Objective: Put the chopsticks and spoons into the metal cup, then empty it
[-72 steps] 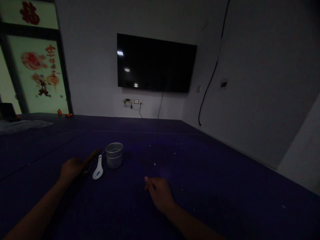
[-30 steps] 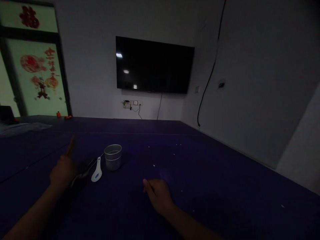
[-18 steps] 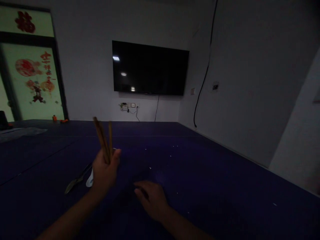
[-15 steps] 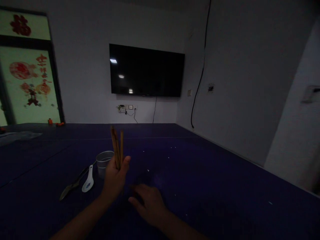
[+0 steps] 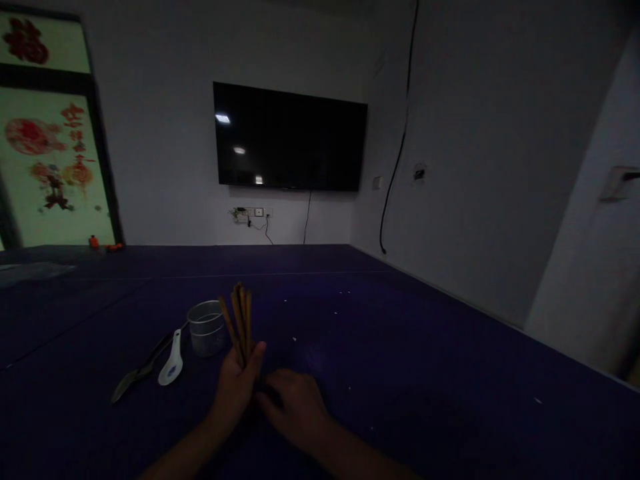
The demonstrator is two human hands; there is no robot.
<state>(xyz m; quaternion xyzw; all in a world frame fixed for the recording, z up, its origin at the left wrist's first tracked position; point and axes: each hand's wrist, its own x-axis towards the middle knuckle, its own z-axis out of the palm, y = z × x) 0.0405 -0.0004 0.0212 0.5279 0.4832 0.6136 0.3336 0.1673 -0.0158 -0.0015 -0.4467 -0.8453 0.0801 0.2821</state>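
Note:
A bundle of several brown wooden chopsticks [image 5: 242, 320] stands nearly upright in my left hand [image 5: 235, 390], its fingers wrapped round their lower part. The tops fan out slightly. Close against it on the right is my right hand [image 5: 297, 408], low over the table, with fingers curled and thumb bent in toward the bundle's lower end. What lies between those fingertips is dark and hidden. Just left of the chopsticks stands a metal cup [image 5: 206, 333]. A white ceramic spoon [image 5: 171, 367] and a dark metal spoon [image 5: 133, 380] lie beside the cup.
The dark blue table [image 5: 425, 360] carries small white scraps [image 5: 295, 339]. A clear plastic sheet [image 5: 35, 272] lies at the far left, near small orange objects [image 5: 94, 241]. A television [image 5: 290, 140] hangs on the wall beyond, and a black cable [image 5: 395, 173] runs down the wall.
My left hand has come down and slightly right with the chopsticks, closer to my right hand. More chopstick tops show, now fanned. The view has shifted slightly.

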